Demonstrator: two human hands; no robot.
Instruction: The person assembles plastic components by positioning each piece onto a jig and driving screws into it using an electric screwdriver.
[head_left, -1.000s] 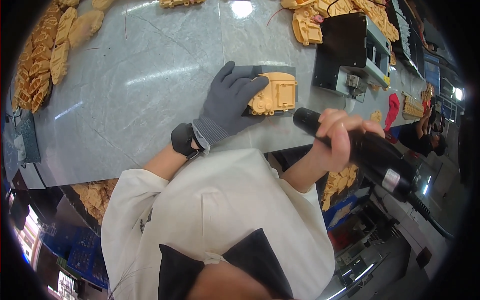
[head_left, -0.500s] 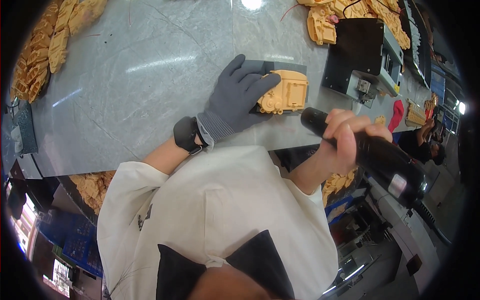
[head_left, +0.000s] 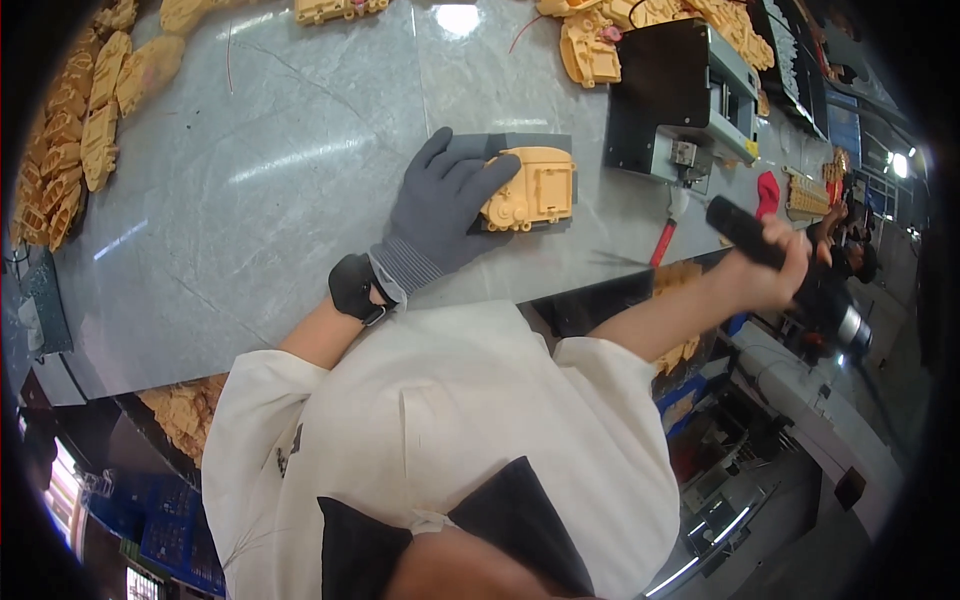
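Left hand, in a grey knit glove: fingers spread flat and pressing down on the left end of a yellow moulded plastic housing, pinning it rather than gripping it. The housing lies on a dark grey pad on the grey marbled bench, directly ahead of the person.

Right hand, bare: fingers clenched round the body of a black powered driver. The tool is held up and off to the right, past the bench edge and well apart from the housing; its tip is not clearly visible at the frame rim, so contact with anything cannot be confirmed.

Progress, as a judgement: the piece is seated and steadied, the tool is in hand but not applied. Any fastening on this housing appears not to be under way at this moment; whether fasteners already sit in it is too small to tell.

Stock and holders: a row of matching yellow parts lies loose along the far left of the bench, more lie at the top beside a black bench machine. Below the bench edge on the left, a bin holds further yellow parts; a similar batch shows under the right forearm
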